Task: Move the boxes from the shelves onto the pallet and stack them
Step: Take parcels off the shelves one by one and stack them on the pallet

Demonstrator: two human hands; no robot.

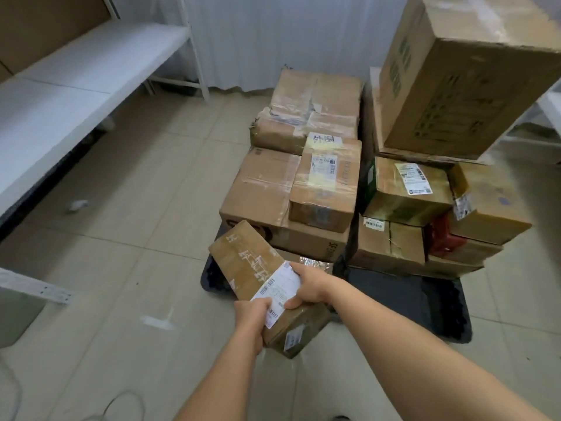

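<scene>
Parcel in transit to pallet stack.
Left hand [252, 317] and right hand [306, 287] clamp curled fingers on the flat box [249, 262], gripping its near end so the far end leads over the pallet [425, 302] beyond the fingertips.

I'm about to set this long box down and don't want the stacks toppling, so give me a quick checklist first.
1. Both hands on the long box: left hand and right hand hold its near end. Ok.
2. Free pallet surface: bare black area at the front right. Ok.
3. Big top box seated squarely: it looks tilted. Not ok.
4. Box weight: cannot tell.
</scene>
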